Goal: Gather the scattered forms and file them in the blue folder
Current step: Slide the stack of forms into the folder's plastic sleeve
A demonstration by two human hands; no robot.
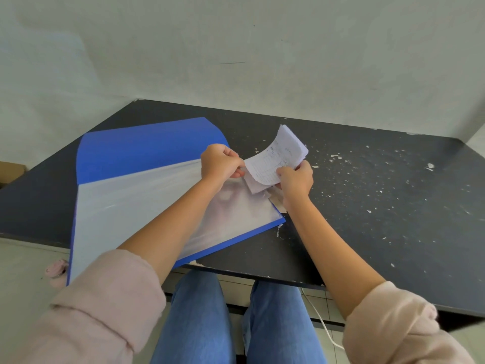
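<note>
Forms (pixel 275 158), a small curled bundle of printed sheets, sit in the right hand (pixel 296 178), whose grip is clamped round their lower right edge. Their bottom corner dips toward the open side of the blue folder (pixel 147 148). The folder lies spread on the dark desk (pixel 380 193), its cover flipped back and its near corner hanging over the desk's front edge.

The left hand (pixel 221 161) has its grip pinched on the top edge of a clear sleeve (pixel 147 195) and lifts it off the page beneath. The step in hand looks like feeding the bundle into that pocket.

To do it well, the left hand should hold the mouth wide and taut, so the plastic does not fold inward. The right hand should flatten the curl first and square the sheets into one edge. It should then lead with a corner and slide along the sleeve rather than push down into it. A bent stack is likely to catch on the lip and crumple.

Whether any sheet is already inside I cannot tell, as the plastic is cloudy. White flecks (pixel 430 166) dot the desk to the right, well apart from the folder.
</note>
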